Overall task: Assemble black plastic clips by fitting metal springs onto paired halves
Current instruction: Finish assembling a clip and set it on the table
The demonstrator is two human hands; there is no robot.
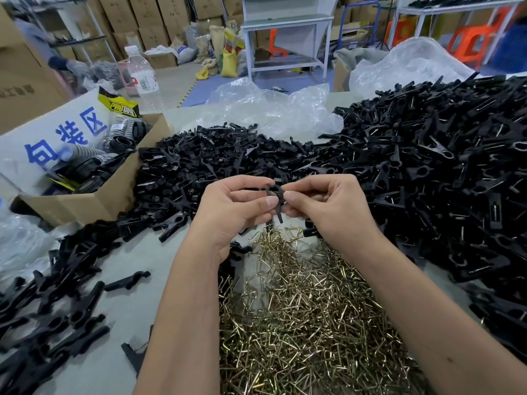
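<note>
Paired clip halves [276, 201] pinched between left hand [239, 208] and right hand [328, 208].

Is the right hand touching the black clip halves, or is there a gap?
Touching. The head view shows the right hand pinching the black clip halves with thumb and fingertips.

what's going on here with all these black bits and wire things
A person is putting together black plastic clips at a table. Both hands, left hand and right hand, pinch a pair of black clip halves between them, held above the pile of brass-coloured metal springs. No spring is visibly on the pair yet. Loose halves are heaped behind and to the left; a big mound of clips with springs fitted lies on the right.
</note>
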